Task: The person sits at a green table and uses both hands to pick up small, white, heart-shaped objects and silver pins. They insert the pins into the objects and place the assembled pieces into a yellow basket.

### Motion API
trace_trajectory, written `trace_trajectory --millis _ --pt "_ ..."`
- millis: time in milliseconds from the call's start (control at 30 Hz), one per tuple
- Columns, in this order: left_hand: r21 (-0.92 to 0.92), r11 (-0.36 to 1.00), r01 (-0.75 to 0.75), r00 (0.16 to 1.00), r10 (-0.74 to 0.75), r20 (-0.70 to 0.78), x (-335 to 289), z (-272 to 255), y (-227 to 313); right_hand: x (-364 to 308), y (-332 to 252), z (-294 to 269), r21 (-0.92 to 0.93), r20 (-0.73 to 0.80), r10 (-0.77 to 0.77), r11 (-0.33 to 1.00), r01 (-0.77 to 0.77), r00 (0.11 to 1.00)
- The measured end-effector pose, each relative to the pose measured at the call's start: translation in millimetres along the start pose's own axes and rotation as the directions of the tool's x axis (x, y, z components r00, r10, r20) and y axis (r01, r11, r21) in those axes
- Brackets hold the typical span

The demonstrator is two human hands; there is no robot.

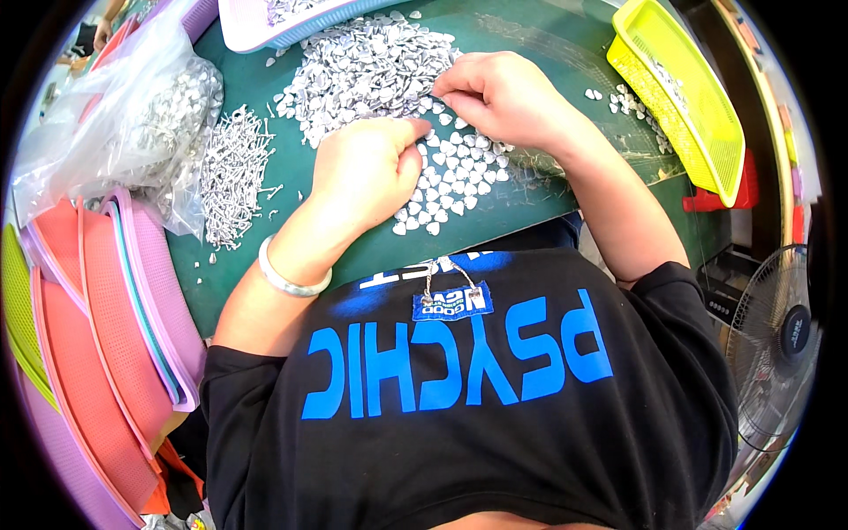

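Note:
A large heap of small silver heart-shaped pieces (371, 71) lies on the green tabletop. A thinner scatter of the same hearts (455, 172) spreads nearer to me, between my hands. My left hand (367, 168) rests at the heap's near edge, index finger stretched out onto the hearts and thumb apart from it. At the heap's right side my right hand (508, 97) has thumb and fingertips pinched together; whatever is between them is too small to make out. A pale bangle (290, 276) circles my left wrist.
Left of the heap are small silver screw-like parts (234, 177) and a clear plastic bag (168, 115) of metal pieces. Stacked coloured baskets (106, 309) stand at the left. A yellow-green basket (693, 115) sits at right, a blue-and-white tray (256, 37) at the back, a fan (773, 353) at far right.

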State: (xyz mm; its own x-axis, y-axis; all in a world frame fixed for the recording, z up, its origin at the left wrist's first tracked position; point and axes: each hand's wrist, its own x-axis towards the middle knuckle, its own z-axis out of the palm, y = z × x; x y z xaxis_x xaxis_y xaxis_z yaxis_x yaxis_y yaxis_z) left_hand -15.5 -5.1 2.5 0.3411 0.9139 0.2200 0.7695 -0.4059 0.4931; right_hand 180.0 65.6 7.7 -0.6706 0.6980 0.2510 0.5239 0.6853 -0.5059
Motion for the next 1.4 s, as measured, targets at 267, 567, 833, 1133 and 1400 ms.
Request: trace_trajectory --millis 267,567,833,1133,1400 --pt "0.035 0.999 -0.034 0.999 0.033 0.026 -1 -2 -2 -3 0 4 -0.029 -0.018 -0.059 0.998 0.058 0.998" --pt "0.012 1.000 0.028 0.999 -0.028 -0.024 2 -3 1 -1 -1 -2 -0.090 0.065 0.014 0.996 -0.008 0.998" --pt "0.076 0.997 0.007 1.000 -0.007 -0.006 0 -2 -1 -1 -7 3 -0.095 0.075 -0.013 0.995 0.020 0.997" --pt "0.047 0.994 0.101 0.994 -0.100 -0.033 1 -5 2 -2 -12 0 -0.063 0.135 -0.007 0.998 0.016 0.991" --pt "0.061 0.993 0.105 0.994 -0.102 -0.043 -1 -6 2 -3 -6 6 -0.017 0.038 -0.065 0.998 0.065 0.997"
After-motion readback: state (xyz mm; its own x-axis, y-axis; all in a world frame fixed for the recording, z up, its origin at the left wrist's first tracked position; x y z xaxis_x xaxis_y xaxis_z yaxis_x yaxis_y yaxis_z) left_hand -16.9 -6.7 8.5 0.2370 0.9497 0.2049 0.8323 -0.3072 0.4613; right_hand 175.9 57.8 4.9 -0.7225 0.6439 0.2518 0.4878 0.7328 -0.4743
